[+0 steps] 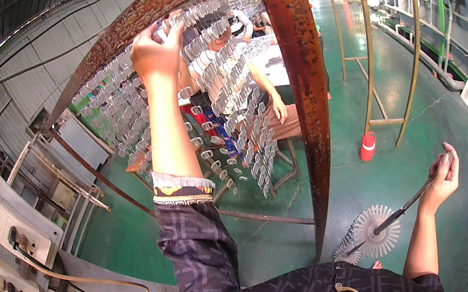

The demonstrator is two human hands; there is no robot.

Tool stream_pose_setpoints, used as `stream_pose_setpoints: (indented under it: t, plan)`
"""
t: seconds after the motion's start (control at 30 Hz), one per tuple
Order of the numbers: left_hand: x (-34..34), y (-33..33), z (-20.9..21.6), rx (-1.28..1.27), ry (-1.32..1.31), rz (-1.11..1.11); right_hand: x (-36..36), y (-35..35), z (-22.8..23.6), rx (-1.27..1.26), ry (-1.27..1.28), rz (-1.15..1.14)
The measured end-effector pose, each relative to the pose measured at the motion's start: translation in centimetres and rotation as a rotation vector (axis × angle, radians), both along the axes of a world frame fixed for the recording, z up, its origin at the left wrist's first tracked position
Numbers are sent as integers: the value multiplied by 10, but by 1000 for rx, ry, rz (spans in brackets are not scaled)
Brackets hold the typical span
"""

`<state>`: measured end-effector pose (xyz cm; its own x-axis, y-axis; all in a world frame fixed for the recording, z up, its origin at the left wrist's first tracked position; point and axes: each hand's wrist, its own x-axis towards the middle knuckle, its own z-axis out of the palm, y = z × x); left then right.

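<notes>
The left hand (157,46) is up high on the rusty frame (302,72), fingers curled and pinching at one of the small silvery clips (218,87) that hang in rows across it, near the top bar. The right hand (443,176) is low and out to the side, closed around a thin dark rod (408,206); at the rod's far end sits a round fan of pale clips (372,231), hovering over the green floor (264,252). Behind the rows of hanging clips, another person (273,102) is seated. A red bottle (368,146) stands on the floor by a second bare frame (372,48). To do this well, I'd say: grip one clip at a time, keep the rod level so the loaded fan doesn't slide off, and bring it closer to the rows so the reach stays short.
</notes>
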<state>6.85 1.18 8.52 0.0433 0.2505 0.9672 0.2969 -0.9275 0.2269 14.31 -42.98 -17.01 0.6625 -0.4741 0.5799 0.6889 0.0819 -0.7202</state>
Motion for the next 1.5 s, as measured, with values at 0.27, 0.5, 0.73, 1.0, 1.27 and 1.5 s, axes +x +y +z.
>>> stream_pose_setpoints:
  t: [0.27, 0.5, 0.73, 1.0, 1.27, 1.5]
  plan:
    - [11, 0, 20, 132, 150, 122, 7, -4, -3, -10, -11, 7]
    - [15, 28, 41, -202, 396, 60, 9, 2, -1, -7, 5, 29]
    - [13, 23, 36, -180, 317, 58, 9, 2, 2, -11, 6, 10]
    - [10, 24, 36, -129, 386, 95, 12, -1, -2, -43, 1, -8]
    - [3, 32, 40, -70, 648, 255, 13, 0, -3, -46, -20, -6]
    - [-10, 22, 37, -168, 455, -121, 10, 3, 1, -28, -5, 3]
